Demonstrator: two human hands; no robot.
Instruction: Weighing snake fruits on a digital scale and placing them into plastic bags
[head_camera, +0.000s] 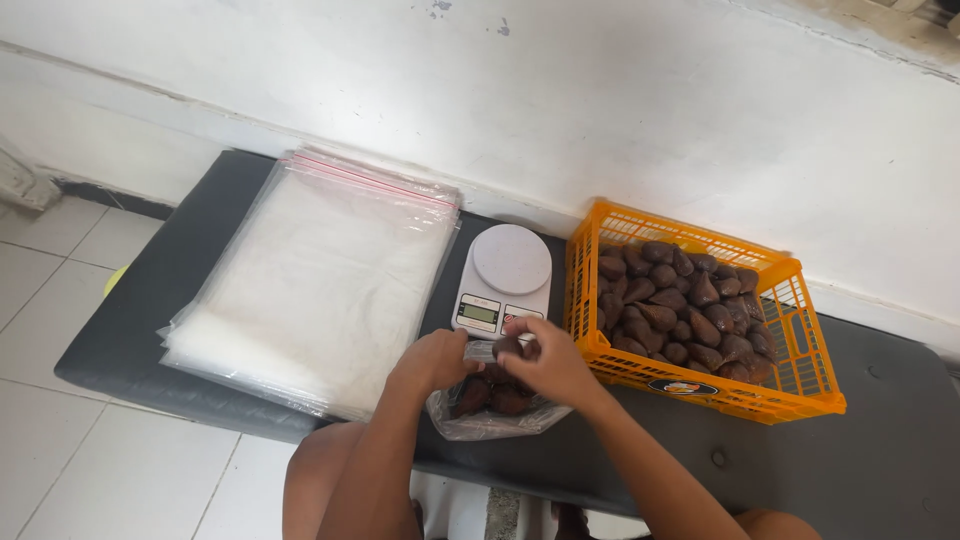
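A clear plastic bag (480, 420) partly filled with dark brown scaly fruits rests on the dark bench (880, 440) just in front of me. My left hand (432, 358) grips the bag's open rim on its left side. My right hand (548, 362) is at the bag's mouth with one brown fruit (508, 346) pinched in its fingers. A white kitchen scale (505, 272) with a round platform and small display stands right behind the hands, nothing on it.
An orange plastic crate (810, 385) holding several of the same brown fruits sits to the right of the scale. A thick stack of clear zip bags (320, 275) lies on the left of the bench. A white wall runs behind; tiled floor lies to the left.
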